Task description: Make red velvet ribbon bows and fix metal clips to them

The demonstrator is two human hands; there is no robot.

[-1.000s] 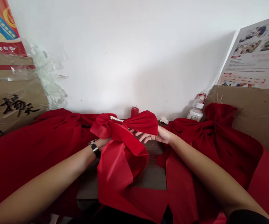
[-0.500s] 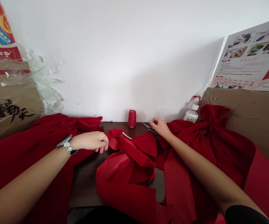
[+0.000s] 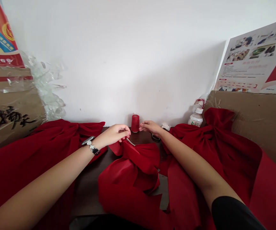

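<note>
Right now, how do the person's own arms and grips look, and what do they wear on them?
The left arm wears a wristwatch with a silvery band and dark parts. The right arm comes out of a black sleeve and has no watch. The left grip and right grip are bare, without gloves.

1. I read a red fabric bow [image 3: 138,161] lying on the dark tabletop [image 3: 87,191], loops bunched at the top, wide tails spread toward me.
2. A slim silver metal piece [image 3: 130,141] sits tilted on the bow's upper gathered part; I can't resolve what type it is.
3. A spool of red thread [image 3: 135,123] stands upright at the table's back edge, just beyond the bow, not touching it.
</note>
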